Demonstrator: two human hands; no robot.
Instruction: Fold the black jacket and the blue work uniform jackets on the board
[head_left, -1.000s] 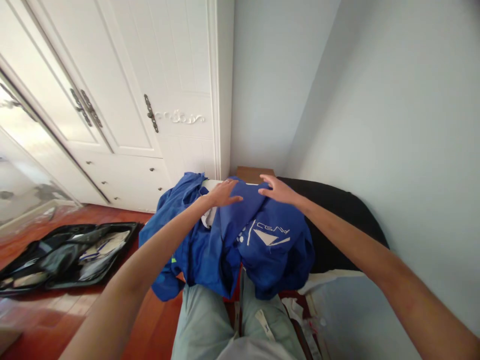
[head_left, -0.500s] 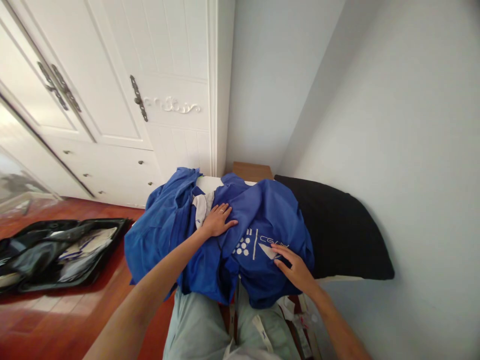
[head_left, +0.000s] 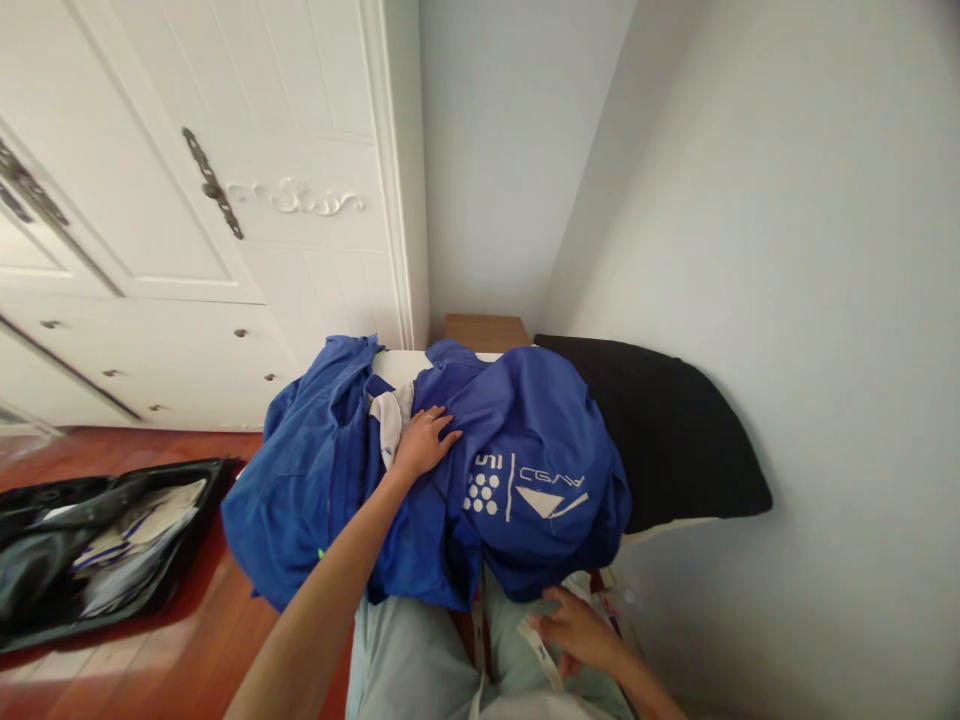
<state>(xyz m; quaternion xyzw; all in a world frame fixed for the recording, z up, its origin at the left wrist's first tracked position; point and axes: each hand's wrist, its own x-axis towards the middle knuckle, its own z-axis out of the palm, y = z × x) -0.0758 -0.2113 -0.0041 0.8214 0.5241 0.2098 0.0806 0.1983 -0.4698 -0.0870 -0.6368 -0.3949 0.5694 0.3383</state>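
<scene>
A blue garment [head_left: 547,420] with white printed lettering and dots lies bunched over a board. My left hand [head_left: 426,440] rests flat on it, fingers spread, beside a white piece of cloth [head_left: 390,420]. My right hand [head_left: 574,628] is off the print, low in front of the garment's near edge. Its fingers are apart and partly bent, close to a white strap [head_left: 541,655] hanging over my legs. More blue cloth [head_left: 300,470] drapes over the left side of the board. At the right, the board's tapered black end [head_left: 667,430] shows.
A white wardrobe [head_left: 315,120] stands behind on the left. An open black suitcase [head_left: 180,570] with clothes lies on the red wooden floor [head_left: 202,630]. Behind the board is a brown box [head_left: 487,330]. A grey wall [head_left: 787,250] closes off the right side.
My right hand has left the printed cloth and dropped down toward me, below the garment's near edge. My left hand stays on the garment. The view has shifted slightly to the right.
</scene>
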